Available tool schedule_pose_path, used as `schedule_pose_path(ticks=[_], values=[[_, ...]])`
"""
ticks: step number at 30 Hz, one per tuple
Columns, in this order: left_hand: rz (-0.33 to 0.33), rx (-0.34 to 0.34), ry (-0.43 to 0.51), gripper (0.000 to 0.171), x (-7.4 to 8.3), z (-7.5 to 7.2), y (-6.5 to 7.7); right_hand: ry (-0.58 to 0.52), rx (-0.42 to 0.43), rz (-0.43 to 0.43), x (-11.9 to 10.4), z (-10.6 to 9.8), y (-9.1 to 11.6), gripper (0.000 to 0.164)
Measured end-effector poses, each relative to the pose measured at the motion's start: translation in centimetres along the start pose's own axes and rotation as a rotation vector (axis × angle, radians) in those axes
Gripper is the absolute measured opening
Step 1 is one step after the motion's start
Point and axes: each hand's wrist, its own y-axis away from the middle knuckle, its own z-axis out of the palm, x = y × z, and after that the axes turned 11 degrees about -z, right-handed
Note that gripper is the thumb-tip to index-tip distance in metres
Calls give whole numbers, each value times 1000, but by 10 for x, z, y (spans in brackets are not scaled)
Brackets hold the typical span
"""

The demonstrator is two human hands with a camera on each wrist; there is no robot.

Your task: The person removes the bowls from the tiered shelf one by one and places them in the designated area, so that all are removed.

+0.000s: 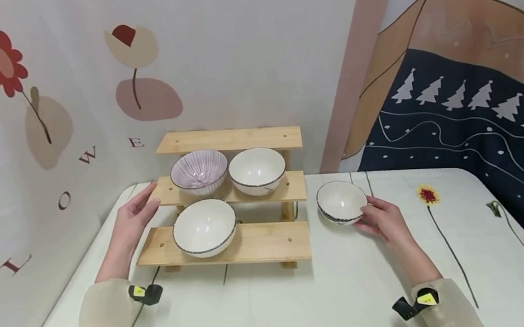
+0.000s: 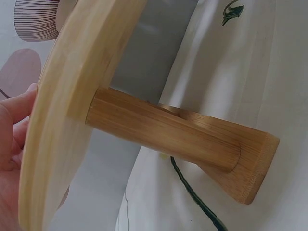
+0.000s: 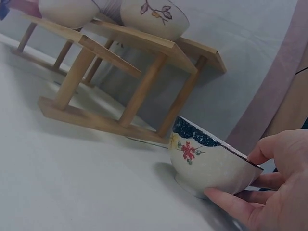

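Head view: right hand (image 1: pixel 385 221) pinches the rim and side of a small white glazed bowl (image 1: pixel 340 197), dark-rimmed, red-flowered outside. Left hand (image 1: pixel 131 222), fingers loosely extended, touches the middle plank's end on a three-tier pale wooden rack (image 1: pixel 268 236), well left of that bowl. Rack bears a purple-streaked round bowl (image 1: pixel 199 173) and two dark-rimmed white round bowls (image 1: pixel 258 168); pale flower-printed cloth (image 1: pixel 273 308) beneath.

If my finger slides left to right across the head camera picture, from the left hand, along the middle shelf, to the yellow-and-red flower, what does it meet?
Left hand → round purple-and-white striped bowl → round white dark-rimmed bowl → smaller round white bowl → right hand → yellow-and-red printed flower.
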Motion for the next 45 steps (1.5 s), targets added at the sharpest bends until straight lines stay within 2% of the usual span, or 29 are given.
schedule_pose_path(ticks=[16,29,38,45], values=[[1,20,1,68,1,-3,-3,23,-49,-21,-7,1,-2,65],[-3,13,2,67,5,-1,-3,109,-29,-35,-11,1,1,63],[2,-3,38,66,2,0,-5,138,-21,-46,-11,0,3,64],[-14,-7,46,65,1,1,-6,207,-12,-66,-11,-1,6,63]])
